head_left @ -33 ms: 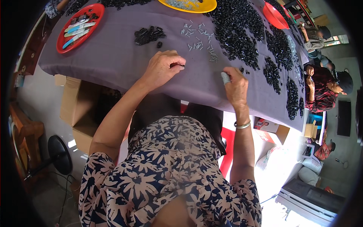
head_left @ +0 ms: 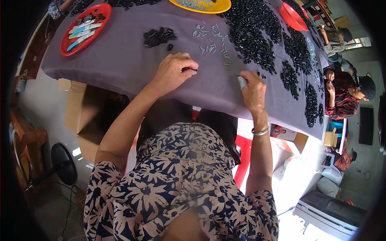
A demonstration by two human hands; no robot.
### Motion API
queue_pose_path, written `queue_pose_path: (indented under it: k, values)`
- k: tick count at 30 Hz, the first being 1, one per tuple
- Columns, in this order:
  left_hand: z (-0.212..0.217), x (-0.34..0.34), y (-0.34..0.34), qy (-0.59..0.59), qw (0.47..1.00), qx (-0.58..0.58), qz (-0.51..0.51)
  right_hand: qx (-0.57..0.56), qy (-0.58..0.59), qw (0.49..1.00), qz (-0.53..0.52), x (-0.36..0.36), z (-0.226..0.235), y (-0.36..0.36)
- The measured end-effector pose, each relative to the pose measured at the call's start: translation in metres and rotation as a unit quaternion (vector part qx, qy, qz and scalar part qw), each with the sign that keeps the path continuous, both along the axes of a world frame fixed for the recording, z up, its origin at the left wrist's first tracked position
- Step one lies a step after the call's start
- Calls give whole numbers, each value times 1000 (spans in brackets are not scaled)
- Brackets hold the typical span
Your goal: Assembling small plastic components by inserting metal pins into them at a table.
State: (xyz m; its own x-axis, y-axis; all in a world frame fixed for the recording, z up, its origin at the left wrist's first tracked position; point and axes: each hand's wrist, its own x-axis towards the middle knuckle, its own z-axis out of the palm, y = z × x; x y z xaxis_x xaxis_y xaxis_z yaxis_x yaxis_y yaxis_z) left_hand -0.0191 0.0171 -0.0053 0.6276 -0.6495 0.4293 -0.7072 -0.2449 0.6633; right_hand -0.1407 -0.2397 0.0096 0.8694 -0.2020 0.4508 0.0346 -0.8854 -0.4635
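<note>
The left hand [head_left: 173,71] pinches a small dark piece [head_left: 195,70], well apart from the right hand [head_left: 254,89] — curled, whether empty I cannot tell. Clear pins [head_left: 209,49] lie beyond, between them.

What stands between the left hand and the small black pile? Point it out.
A single loose black piece lies on the cloth between the left hand and the small black pile; nothing else visible stands there.
</note>
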Motion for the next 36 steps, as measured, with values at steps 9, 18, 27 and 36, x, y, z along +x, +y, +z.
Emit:
queue_pose_path:
  k: [9, 18, 27, 36]
  values:
    - [-10, 2, -1, -19, 1000, -7, -4, 42, 4, 999, 6, 26, 17, 3]
    - [-10, 2, -4, -9, 1000, -22, 4, 1, 119, 993, 7, 63, 4, -7]
    - [-10, 1, -4, -8, 1000, -27, 5, 47, 102, 988, 103, 53, 1, -21]
    - [-11, 3, -5, -5, 1000, -16, 4, 222, 122, 962, 105, 41, 13, 24]
